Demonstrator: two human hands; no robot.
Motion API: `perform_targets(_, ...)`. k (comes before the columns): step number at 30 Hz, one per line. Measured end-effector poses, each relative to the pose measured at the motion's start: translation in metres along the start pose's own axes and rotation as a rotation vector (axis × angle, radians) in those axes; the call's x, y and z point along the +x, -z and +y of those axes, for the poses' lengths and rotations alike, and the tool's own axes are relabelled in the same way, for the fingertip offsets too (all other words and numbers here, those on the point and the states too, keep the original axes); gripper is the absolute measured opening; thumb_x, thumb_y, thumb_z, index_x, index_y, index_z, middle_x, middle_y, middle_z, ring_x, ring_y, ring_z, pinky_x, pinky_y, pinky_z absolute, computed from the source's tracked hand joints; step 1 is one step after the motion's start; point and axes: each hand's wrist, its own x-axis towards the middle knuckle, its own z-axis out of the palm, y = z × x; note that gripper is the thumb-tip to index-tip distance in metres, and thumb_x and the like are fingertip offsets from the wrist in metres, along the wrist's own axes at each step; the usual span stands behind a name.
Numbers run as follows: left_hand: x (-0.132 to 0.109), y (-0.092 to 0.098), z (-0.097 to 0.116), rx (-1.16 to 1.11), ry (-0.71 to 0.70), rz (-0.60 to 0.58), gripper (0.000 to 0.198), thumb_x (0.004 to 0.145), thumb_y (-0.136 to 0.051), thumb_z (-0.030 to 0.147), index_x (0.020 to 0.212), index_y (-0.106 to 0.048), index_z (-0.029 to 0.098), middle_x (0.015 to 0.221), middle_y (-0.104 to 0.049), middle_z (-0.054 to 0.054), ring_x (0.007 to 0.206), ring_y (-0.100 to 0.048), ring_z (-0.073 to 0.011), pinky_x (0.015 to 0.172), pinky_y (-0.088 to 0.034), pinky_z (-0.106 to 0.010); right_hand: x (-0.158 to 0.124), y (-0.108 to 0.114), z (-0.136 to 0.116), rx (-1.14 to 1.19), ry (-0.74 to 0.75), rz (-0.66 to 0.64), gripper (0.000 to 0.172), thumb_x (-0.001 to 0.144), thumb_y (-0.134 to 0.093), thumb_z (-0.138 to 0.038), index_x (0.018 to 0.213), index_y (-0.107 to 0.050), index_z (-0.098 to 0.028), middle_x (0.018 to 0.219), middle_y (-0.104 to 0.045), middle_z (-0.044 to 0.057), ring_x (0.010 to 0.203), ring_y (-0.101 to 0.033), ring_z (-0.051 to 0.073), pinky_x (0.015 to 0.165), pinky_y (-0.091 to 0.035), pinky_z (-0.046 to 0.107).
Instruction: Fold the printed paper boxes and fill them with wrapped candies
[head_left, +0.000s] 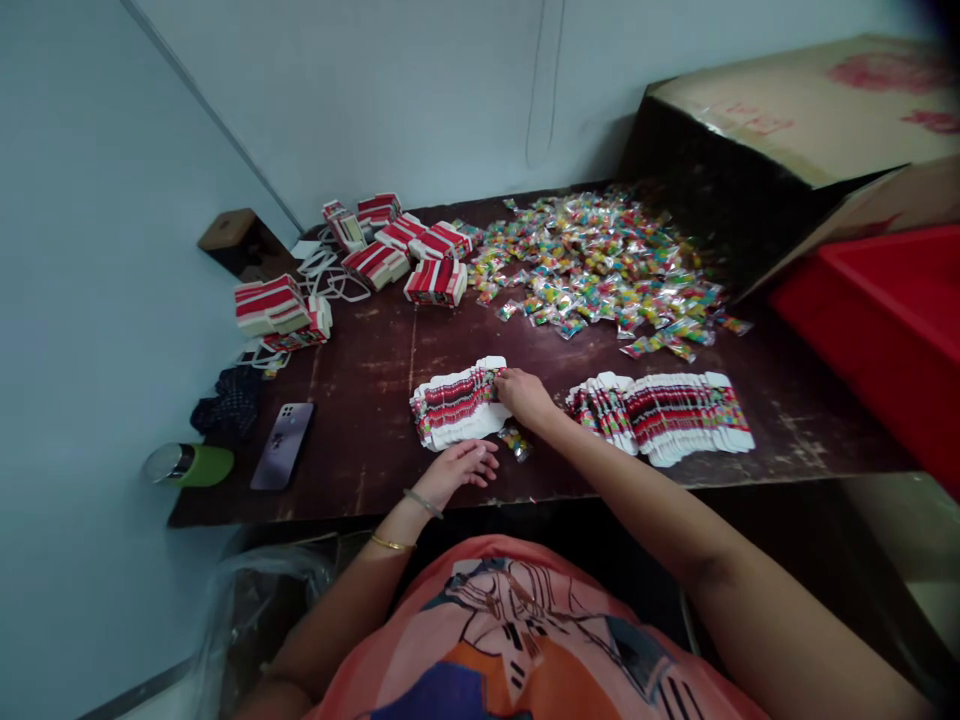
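A fanned row of flat printed cartons (454, 408), red and white, lies in front of me on the dark table. At its right end, my right hand (525, 396) has its fingers closed on the edge of the endmost carton. My left hand (459, 472) hovers by the near side of this row, palm turned inward, fingers loosely extended and holding nothing. Between the two hands, a small clear packet of colourful candies (515, 441) rests on the table. Farther right, partly behind my right forearm, a longer fanned row of similar cartons (675, 412) lies flat.
A wide heap of candy packets (600, 265) covers the table's back right. Bundled cartons (375, 262) and white straps (330, 272) are at back left. A phone (282, 446) and green bottle (202, 465) lie left. A cardboard box (810, 100) and red bin (885, 300) border the right.
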Motion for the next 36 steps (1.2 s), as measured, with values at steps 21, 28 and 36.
perform_targets(21,-0.005,0.002,0.000,-0.104,-0.011,0.001,0.041,0.076,-0.069,0.045,0.101,-0.063,0.012,0.086,-0.066,-0.007,0.074,-0.064,-0.0160,0.064,-0.047,-0.025,-0.007,0.000,-0.004,-0.042,0.072,-0.043,0.023,0.089,-0.049,-0.018,0.098,-0.068,-0.008,0.101,-0.068,0.018,0.091,-0.063,0.025,0.074,-0.049,0.029)
perform_targets(28,-0.007,0.003,0.004,-0.252,-0.020,0.005,0.047,0.080,-0.061,0.051,0.109,-0.061,0.013,0.096,-0.068,-0.012,0.084,-0.065,-0.0209,0.073,-0.049,-0.032,-0.030,0.006,-0.023,-0.022,0.146,0.010,0.022,0.090,-0.047,-0.013,0.097,-0.067,-0.008,0.101,-0.066,0.019,0.092,-0.061,0.027,0.075,-0.048,0.034)
perform_targets(36,-0.015,-0.008,0.003,-0.287,0.005,0.047,0.037,0.059,-0.074,0.018,0.094,-0.063,0.011,0.077,-0.070,-0.005,0.069,-0.065,-0.0180,0.070,-0.048,-0.029,-0.105,-0.002,-0.052,0.414,0.362,0.391,0.028,0.092,-0.052,-0.026,0.118,-0.060,-0.020,0.124,-0.060,0.012,0.108,-0.053,0.025,0.092,-0.042,0.042)
